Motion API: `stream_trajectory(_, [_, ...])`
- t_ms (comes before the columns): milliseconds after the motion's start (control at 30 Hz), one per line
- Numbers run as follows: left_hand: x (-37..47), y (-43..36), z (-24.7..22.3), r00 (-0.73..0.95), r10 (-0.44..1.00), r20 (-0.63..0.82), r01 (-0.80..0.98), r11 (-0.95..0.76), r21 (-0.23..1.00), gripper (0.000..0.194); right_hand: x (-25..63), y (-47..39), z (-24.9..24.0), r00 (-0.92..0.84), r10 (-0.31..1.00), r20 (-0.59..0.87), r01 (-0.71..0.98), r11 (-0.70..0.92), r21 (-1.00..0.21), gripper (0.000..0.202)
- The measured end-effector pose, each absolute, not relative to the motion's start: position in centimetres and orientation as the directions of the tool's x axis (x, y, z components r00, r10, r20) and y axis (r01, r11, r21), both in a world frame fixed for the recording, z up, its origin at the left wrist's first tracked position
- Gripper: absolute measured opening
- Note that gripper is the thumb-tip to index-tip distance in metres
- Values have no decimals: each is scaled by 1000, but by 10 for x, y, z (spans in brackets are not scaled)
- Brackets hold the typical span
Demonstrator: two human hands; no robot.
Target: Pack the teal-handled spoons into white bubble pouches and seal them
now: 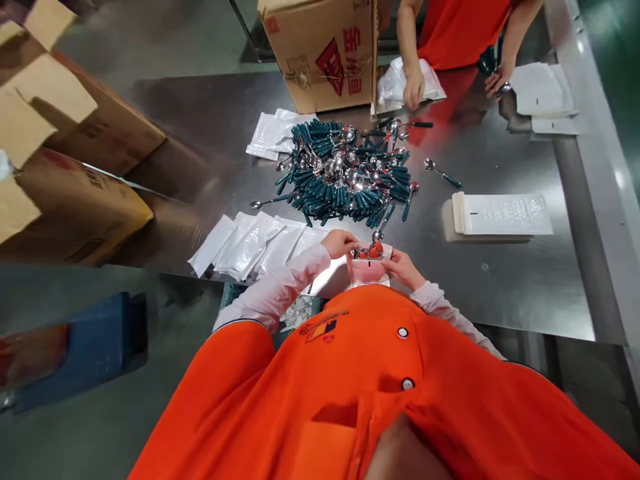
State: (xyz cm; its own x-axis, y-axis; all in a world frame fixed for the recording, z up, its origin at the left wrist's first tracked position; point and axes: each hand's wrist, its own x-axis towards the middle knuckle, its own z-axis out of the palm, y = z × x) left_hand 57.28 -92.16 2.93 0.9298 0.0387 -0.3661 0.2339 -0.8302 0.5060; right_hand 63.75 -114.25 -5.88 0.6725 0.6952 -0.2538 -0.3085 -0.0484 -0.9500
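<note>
A white pouch [369,272] stands upright at the table's front edge, close to my body, with several shiny spoon heads [369,252] showing in its mouth. My right hand [404,268] grips the pouch's right side. At the pouch's upper left, my left hand [340,244] has its fingers together by the spoon heads; what it pinches is too small to make out. Just beyond lies a big pile of green-handled spoons [345,177], and one spoon [379,233] points toward the pouch.
Filled white packets [250,247] lie front left, others [273,137] behind. A pouch stack [505,215] sits right, near a loose spoon [443,173]. A carton [325,60] stands at the back; open cartons [75,207] stand left. Across the table, a person's hands [414,87] handle packets and spoons.
</note>
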Motion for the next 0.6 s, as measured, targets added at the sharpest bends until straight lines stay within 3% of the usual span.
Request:
stream_trajectory(67, [561,-924,33,950,60,-307,230,-797,559,26,638,-1148,-48,694,680,-237,-219,-115,-969,45])
stream_trajectory(133, [549,-926,46,985,77,-155,154,-799,582,24,639,-1151,-30,736,661,-147,-60,-154,-986,43])
stream_trajectory(233, [539,-927,71,988,111,108,32,-830,557,25,645,-1148,5,778,622,87,151,-50,-987,30])
stream_trajectory(367, [543,-925,95,964,117,239,-19,-866,500,25,657,-1137,44,755,603,260,290,49,-956,28])
stream_trajectory(500, [543,-928,110,917,158,367,-45,-871,489,28,658,-1138,66,727,605,325,367,57,-928,25])
stream_trajectory(600, [542,-933,110,921,171,351,-42,-851,524,28,653,-1138,58,823,520,227,264,4,-964,34])
